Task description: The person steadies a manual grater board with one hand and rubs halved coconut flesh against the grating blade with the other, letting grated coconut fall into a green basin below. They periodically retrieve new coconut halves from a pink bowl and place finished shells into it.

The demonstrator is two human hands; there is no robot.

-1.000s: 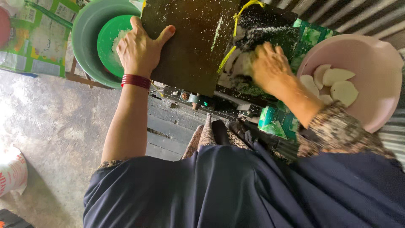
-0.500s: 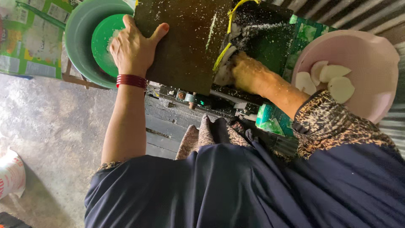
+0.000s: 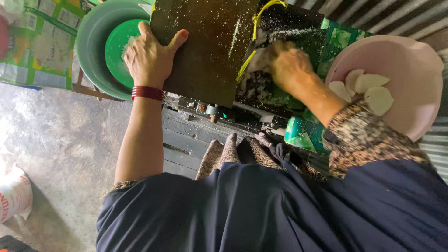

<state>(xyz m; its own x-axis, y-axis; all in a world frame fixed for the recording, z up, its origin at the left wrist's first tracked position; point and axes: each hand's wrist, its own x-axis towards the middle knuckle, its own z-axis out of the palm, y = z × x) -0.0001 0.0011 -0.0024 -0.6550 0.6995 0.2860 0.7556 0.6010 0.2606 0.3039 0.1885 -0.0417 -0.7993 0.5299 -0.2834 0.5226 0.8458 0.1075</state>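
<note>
Bare concrete floor (image 3: pixel 51 140) under us, corrugated metal sheet at the top right, and a low wooden bench (image 3: pixel 186 140) w/ a dark grating machine (image 3: pixel 280 56) set on it, seen from above past our dark blue clothing. Our left hand (image 3: pixel 149 58) lies flat on the dark flecked board (image 3: pixel 205 42) that covers the machine's left part, thumb hooked over the board's left edge, fingers spread, not clasped round anything; a red bangle (image 3: pixel 148 93) sits at the wrist. Our right hand (image 3: pixel 289 67) is curled shut on a white piece (image 3: pixel 261 60), pressing it down into the machine's opening just right of the yellow cord (image 3: pixel 249 53); most of that piece is hidden by the fingers, so we can't tell how much of it is left. As to progress, approx. midway is our guess: white gratings fleck the board and the machine's black top, and some white pulp shows in the green bowl (image 3: pixel 119 56) nested inside the bigger grey-green basin (image 3: pixel 93 60) at the bench's left end, so some pieces look done. Left to do: the pink bowl (image 3: pixel 410 70) at the right end holds at least three more white slices (image 3: pixel 368 91), untouched, near our right forearm. A printed sack (image 3: pixel 32 51) lies at the top left; a white bag (image 3: pixel 14 193) sits on the floor at the bottom left.
</note>
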